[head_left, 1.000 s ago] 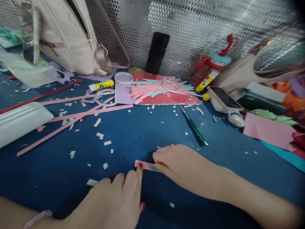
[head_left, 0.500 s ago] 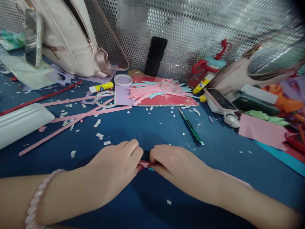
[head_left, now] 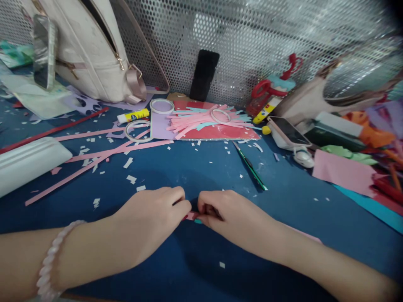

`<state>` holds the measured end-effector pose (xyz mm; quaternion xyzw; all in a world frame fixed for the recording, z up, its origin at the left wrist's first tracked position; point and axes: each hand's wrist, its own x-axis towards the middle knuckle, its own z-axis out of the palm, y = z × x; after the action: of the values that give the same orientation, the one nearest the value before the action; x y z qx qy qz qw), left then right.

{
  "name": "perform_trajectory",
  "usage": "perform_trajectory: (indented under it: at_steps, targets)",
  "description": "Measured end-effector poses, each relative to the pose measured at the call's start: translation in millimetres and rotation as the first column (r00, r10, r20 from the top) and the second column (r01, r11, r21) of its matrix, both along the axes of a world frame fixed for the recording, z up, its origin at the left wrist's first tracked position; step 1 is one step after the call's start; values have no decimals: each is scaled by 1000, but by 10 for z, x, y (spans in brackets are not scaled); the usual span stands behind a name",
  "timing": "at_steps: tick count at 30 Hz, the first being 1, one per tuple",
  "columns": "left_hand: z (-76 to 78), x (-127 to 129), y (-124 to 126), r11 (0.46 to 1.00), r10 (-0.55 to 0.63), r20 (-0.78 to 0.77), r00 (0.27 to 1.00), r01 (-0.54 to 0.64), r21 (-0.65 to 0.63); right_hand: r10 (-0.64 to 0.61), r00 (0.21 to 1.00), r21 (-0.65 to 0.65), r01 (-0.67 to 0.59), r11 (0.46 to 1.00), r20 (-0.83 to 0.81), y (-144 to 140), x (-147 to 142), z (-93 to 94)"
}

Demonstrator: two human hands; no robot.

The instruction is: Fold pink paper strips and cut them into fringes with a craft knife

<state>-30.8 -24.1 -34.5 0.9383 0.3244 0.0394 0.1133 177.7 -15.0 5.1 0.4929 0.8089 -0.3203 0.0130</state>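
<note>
Two hands meet near the front middle of the blue counter (head_left: 195, 163), and we list what we see from the largest thing down. Behind everything, along the counter's back edge, stands a perforated metal screen (head_left: 252, 37). At the back left corner a pale backpack (head_left: 91, 50) leans against that screen, and a white case (head_left: 28, 161) lies near the left edge. A red sheet (head_left: 217, 131) lies at the back middle with a heap of pink and teal paper strips (head_left: 204, 118) on top of it, and a black phone (head_left: 204, 75) stands upright against the screen just behind it. A pink sheet (head_left: 343, 172) lies toward the right edge, with a second phone (head_left: 288, 131) nearby. Long pink strips (head_left: 94, 161) stretch across the left half of the counter, and small white scraps are scattered around them. We also see a tape ring (head_left: 137, 130), a yellow glue stick (head_left: 132, 116) beside it, and a green craft knife (head_left: 250, 165) lying apart from the hands, behind the right one. Our left hand (head_left: 151, 222), with a bead bracelet (head_left: 50, 262) at its wrist, has its fingers curled shut and pinches one end of a small pink paper strip (head_left: 190, 216). Our right hand (head_left: 229, 214) is closed on the other end, so only a short piece of the strip shows between the fingertips, low over the counter.
</note>
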Motion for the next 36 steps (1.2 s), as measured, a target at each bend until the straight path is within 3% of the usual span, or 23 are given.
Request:
perform_trajectory:
  at_steps: [6,11,22,29,36]
  targets:
    - [72,44,68,993,25,-44,999,-29,-113,-6,1000,-24,7,1000,26,34,4,9]
    - [165,71,135,955,147,-14,989,-146,-259,20,998,-62,-15,998,66,96,2,33]
    - [170,-83,340,885,111,122,986,-42,-463,45,996,-53,-41,998,74,116,14,20]
    - [241,-46,337,885,136,115,984,-68,-461,56,996,-79,-50,996,75,136,-1,26]
    - [172,-5,316,912,157,105,982,-103,-397,61,995,-68,-55,996,82,142,4,14]
